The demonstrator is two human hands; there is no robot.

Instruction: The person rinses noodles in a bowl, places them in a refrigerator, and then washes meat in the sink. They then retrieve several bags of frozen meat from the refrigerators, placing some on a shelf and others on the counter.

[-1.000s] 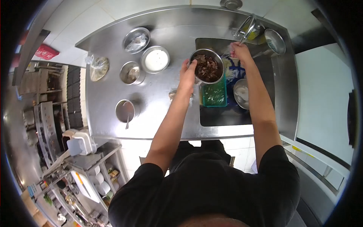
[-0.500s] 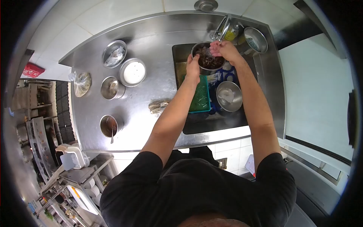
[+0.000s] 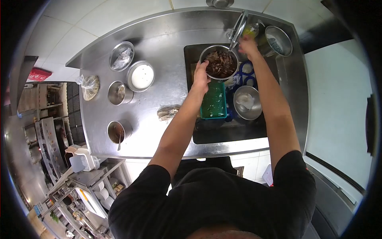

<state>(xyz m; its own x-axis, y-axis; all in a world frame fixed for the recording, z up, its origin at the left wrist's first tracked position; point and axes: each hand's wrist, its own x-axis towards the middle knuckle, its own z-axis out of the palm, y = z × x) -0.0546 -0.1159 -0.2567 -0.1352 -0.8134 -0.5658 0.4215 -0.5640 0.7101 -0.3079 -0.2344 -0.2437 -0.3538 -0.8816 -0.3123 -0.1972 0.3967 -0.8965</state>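
Note:
My left hand point(image 3: 201, 76) grips the left rim of a round metal bowl point(image 3: 203, 55), thumb at the inner edge. Dark brown, wet-looking leafy pieces point(image 3: 221, 64) fill much of the bowl, which is held over the sink point(image 3: 230, 135) under the faucet point(image 3: 238, 31). Just right of the spout is my right hand point(image 3: 249, 46), its fingers partly hidden and close to a bottle of yellow liquid point(image 3: 251, 30). Below the bowl, a teal plastic basket point(image 3: 214, 105) lies in the sink beside a second metal bowl point(image 3: 247, 103) with something pale in it.
Left on the steel counter point(image 3: 159, 71) are a bowl with a plastic bag point(image 3: 121, 56), a bowl of white contents point(image 3: 141, 75), two metal pots point(image 3: 120, 93) and a tied bag point(image 3: 90, 87). A bagged bundle point(image 3: 168, 112) lies by the sink. Another metal bowl point(image 3: 278, 40) stands back right.
My right hand has left the inside of the bowl and moved right, beside the faucet. Water no longer shows running into the bowl. My left hand keeps hold of the rim.

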